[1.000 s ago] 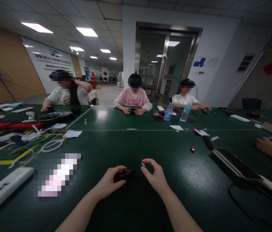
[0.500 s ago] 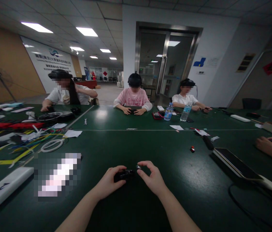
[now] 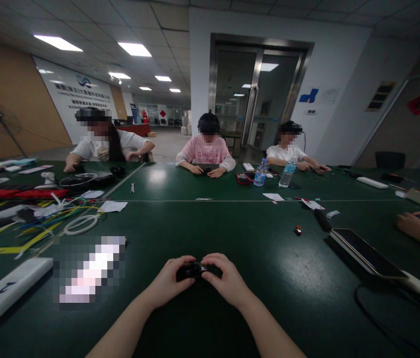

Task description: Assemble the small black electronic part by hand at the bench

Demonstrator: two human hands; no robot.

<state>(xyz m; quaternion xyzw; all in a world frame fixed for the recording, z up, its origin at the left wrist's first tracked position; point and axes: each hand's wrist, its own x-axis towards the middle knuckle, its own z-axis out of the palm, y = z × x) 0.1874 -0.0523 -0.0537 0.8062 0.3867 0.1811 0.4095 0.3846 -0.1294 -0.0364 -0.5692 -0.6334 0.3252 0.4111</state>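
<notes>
1. Left hand (image 3: 170,278), half closed, had a small black object (image 3: 192,270) between its thumb on the near side and fingers on the far side: glossy, and too dark to name.
2. Right hand (image 3: 230,283) faced it, thumb and forefinger almost together on a tiny pale piece (image 3: 204,269), right up at the black object's right end! Touching or a hair apart, you couldn't tell.
3. Both sat low over the green table (image 3: 150,233), front and centre; whether they rested on it was hidden.
4. Handling, by the look of it: light, hard and smooth, perhaps slippery. The pale piece seemed easy to drop, so fingertips on its edges suited best; the black object asked for a grip along its sides, right end uncovered.
5. Elbow room looked generous: a white power strip (image 3: 10,293) well off left, a phone (image 3: 366,253) well off right, a red-and-white bit (image 3: 297,230) beyond the right hand, a seam (image 3: 165,201) farther ahead. No near edge showed.
</notes>
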